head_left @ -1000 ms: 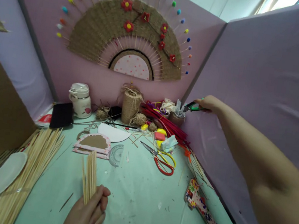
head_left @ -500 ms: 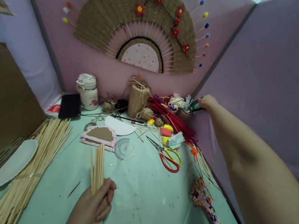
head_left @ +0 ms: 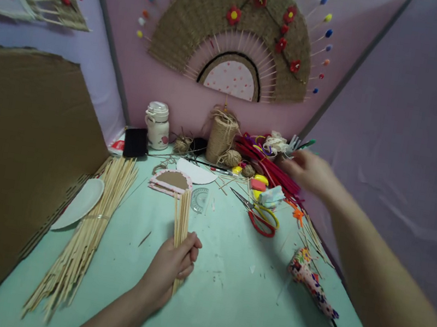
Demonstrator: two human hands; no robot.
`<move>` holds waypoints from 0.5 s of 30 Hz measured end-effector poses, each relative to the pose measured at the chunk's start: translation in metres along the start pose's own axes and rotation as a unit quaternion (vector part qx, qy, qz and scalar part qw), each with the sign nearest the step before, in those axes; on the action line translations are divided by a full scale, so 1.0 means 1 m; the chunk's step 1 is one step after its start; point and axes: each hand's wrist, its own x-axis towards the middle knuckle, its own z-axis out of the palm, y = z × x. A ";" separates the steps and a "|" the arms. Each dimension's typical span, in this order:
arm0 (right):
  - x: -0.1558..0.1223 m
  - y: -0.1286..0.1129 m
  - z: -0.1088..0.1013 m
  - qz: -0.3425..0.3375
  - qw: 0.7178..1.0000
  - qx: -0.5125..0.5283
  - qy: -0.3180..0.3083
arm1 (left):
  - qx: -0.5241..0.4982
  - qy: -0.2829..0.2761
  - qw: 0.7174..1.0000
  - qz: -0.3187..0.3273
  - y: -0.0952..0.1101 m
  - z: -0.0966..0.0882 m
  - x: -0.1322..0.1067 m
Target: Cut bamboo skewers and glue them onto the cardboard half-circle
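Observation:
My left hand point(head_left: 178, 259) is closed round a small bundle of thin wooden sticks point(head_left: 182, 218), held upright over the table's middle. My right hand point(head_left: 304, 169) is stretched to the back right corner, at a cup of supplies that it mostly covers. Whitish translucent sticks point(head_left: 294, 143) and a green-tipped thing point(head_left: 308, 143) show just behind that hand. Its fingers are blurred and partly hidden, so any grip is unclear. Red strips point(head_left: 265, 165) lie beside the fingertips.
Scissors point(head_left: 262, 218) and a flower-patterned glue gun point(head_left: 313, 283) with a cord lie to the right. A large stick bundle point(head_left: 84, 236) lies left by a cardboard sheet point(head_left: 29, 155). Behind are a protractor point(head_left: 199, 199), fabric-edged half-discs point(head_left: 170, 180), a twine spool point(head_left: 221, 139) and a white bottle point(head_left: 158, 126).
My right hand has come down from the green-handled thing to the front of the cup. My left hand still holds the sticks. The view has turned left.

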 end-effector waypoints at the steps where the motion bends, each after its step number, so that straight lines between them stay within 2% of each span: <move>1: -0.029 -0.013 0.014 -0.043 0.997 0.046 -0.054 | 0.018 -0.015 1.000 -0.001 -0.002 0.001 -0.001; 2: -0.059 -0.025 0.030 -0.104 0.970 0.167 -0.145 | 0.044 -0.034 0.998 0.001 -0.005 0.002 -0.002; 3: -0.087 -0.038 0.047 -0.152 0.919 0.283 -0.228 | 0.081 -0.057 0.995 0.011 -0.008 0.003 -0.004; 4: -0.112 -0.050 0.063 -0.182 0.864 0.378 -0.278 | 0.126 -0.083 0.988 0.031 -0.012 0.003 -0.005; 5: -0.133 -0.061 0.078 -0.202 0.821 0.440 -0.303 | 0.176 -0.108 0.977 0.058 -0.016 0.003 -0.007; 6: -0.151 -0.071 0.090 -0.209 0.792 0.483 -0.309 | 0.227 -0.132 0.961 0.086 -0.020 0.002 -0.008; 8: -0.172 -0.088 0.102 -0.187 0.766 0.534 -0.306 | 0.315 -0.160 0.925 0.142 -0.027 -0.002 -0.010; 9: -0.177 -0.095 0.102 -0.206 0.753 0.544 -0.308 | 0.347 -0.161 0.909 0.168 -0.030 -0.004 -0.009; 11: -0.181 -0.104 0.097 -0.272 0.757 0.525 -0.276 | 0.389 -0.144 0.883 0.218 -0.034 -0.010 -0.007; 13: -0.179 -0.109 0.090 -0.337 0.774 0.483 -0.232 | 0.413 -0.123 0.867 0.250 -0.035 -0.014 -0.002; 15: -0.175 -0.111 0.090 -0.339 0.787 0.461 -0.231 | 0.429 -0.127 0.859 0.249 -0.033 -0.015 0.003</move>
